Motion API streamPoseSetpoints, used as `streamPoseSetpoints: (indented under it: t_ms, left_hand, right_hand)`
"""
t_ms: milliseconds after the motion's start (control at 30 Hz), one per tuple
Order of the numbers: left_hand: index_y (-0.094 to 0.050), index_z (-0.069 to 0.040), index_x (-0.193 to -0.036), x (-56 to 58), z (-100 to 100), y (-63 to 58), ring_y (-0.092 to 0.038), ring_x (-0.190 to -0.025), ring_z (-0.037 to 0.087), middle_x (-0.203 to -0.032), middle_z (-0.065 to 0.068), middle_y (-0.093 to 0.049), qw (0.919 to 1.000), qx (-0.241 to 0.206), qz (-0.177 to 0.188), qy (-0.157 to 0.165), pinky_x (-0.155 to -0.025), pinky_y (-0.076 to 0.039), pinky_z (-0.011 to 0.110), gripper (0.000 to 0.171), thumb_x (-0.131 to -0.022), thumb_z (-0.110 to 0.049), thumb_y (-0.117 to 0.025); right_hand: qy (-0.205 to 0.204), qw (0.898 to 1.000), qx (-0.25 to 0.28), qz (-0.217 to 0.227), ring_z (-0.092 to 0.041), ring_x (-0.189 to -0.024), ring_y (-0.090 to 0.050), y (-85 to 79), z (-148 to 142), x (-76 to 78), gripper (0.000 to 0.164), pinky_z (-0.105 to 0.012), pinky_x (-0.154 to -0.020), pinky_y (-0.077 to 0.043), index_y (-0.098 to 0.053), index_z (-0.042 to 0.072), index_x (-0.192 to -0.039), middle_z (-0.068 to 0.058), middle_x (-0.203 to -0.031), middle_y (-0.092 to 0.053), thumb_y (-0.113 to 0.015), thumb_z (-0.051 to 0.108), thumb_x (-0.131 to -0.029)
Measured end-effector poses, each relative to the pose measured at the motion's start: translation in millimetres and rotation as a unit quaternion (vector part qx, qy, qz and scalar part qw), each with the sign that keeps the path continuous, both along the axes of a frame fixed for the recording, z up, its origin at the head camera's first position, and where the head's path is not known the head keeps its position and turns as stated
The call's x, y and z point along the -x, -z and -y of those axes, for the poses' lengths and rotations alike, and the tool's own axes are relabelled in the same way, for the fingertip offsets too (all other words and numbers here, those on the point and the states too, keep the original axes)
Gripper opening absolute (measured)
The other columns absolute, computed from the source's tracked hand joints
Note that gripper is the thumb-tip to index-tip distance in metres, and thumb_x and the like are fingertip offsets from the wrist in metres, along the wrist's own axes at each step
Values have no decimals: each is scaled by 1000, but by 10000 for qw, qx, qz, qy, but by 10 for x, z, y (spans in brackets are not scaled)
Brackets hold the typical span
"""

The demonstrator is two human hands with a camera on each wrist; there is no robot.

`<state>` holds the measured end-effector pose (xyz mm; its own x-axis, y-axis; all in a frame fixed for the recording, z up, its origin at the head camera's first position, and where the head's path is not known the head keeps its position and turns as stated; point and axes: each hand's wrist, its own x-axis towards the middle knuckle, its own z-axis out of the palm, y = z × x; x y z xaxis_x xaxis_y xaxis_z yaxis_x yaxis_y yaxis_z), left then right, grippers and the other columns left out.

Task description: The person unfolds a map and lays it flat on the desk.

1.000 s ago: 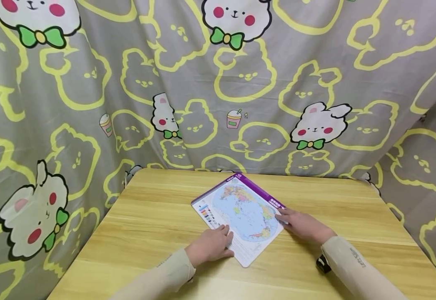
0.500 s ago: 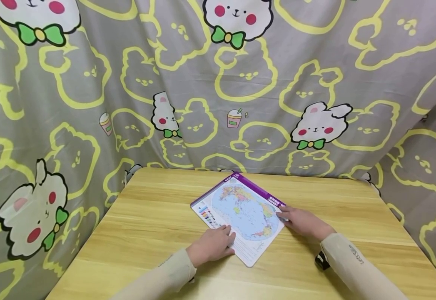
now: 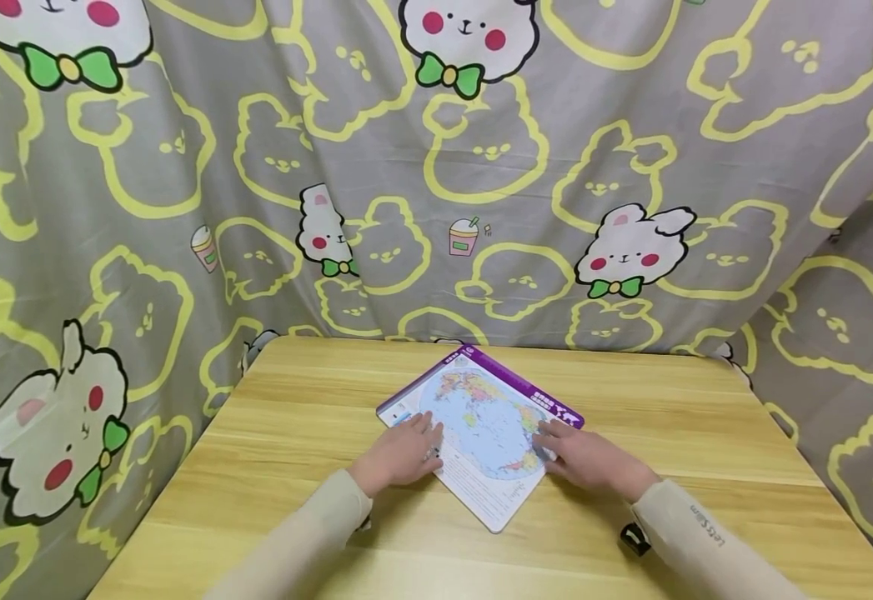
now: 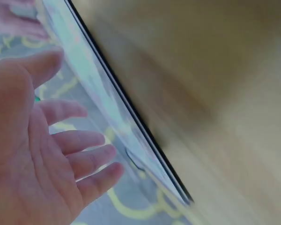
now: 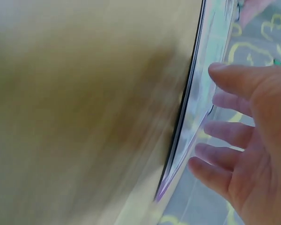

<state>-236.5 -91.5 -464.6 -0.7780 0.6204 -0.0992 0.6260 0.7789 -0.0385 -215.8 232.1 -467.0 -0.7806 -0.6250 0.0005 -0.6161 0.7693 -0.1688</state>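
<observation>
A flat world map board [image 3: 481,425] with a purple border strip lies turned like a diamond on the wooden table. Over its left edge is my left hand [image 3: 403,450], its fingers covering part of the colored legend. My right hand [image 3: 586,457] is over the map's right edge, below the purple corner. In the left wrist view, the left hand's fingers [image 4: 86,161] are spread and loosely bent beside the board's thin dark edge [image 4: 131,112]. The right wrist view has the right hand's fingers [image 5: 220,154] similarly spread, thumb near the glossy map surface. Neither hand grips the board.
The wooden table [image 3: 278,467] extends around the board. Behind and at both sides hangs a grey curtain [image 3: 376,150] with cartoon bears and rabbits. A black band [image 3: 634,538] shows at the right wrist.
My left hand has moved up and left along the board's edge, and my right hand inward over the map. The purple right corner is now uncovered. The board's near corner has shifted slightly right.
</observation>
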Motion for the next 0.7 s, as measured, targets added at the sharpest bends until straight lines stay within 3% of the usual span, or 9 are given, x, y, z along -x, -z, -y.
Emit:
streamPoseSetpoints:
  t_ms: [167, 400, 700]
  left_hand:
    - [-40, -4, -143, 212, 153, -1, -29, -136, 37, -148, 24, -31, 9991, -6, 148, -386, -109, -28, 46, 62, -97, -46, -46]
    - [-34, -5, -146, 454, 292, 31, -21, -139, 37, -151, 24, -24, 9980, 4, 382, -511, -110, -25, 46, 66, -98, -49, -42]
    - [-32, -7, -147, 589, 382, 64, -20, -139, 37, -152, 23, -21, 9949, -329, 804, -506, -111, -24, 46, 67, -96, -48, -46]
  right_hand:
    - [-37, 9997, -54, 225, -44, -130, -36, -36, 210, -134, 53, -54, -102, -34, -49, 0, -135, -26, -142, -39, -61, 28, -92]
    - [-288, 9977, -328, 510, -40, -134, -31, -7, 485, -282, 59, -50, -105, -31, -45, 3, -139, -22, -147, -34, -58, 38, -93]
    - [-607, 9942, -605, 645, -36, -135, -31, 20, 732, -420, 63, -48, -105, -32, -44, 10, -142, -16, -149, -34, -51, 50, -93]
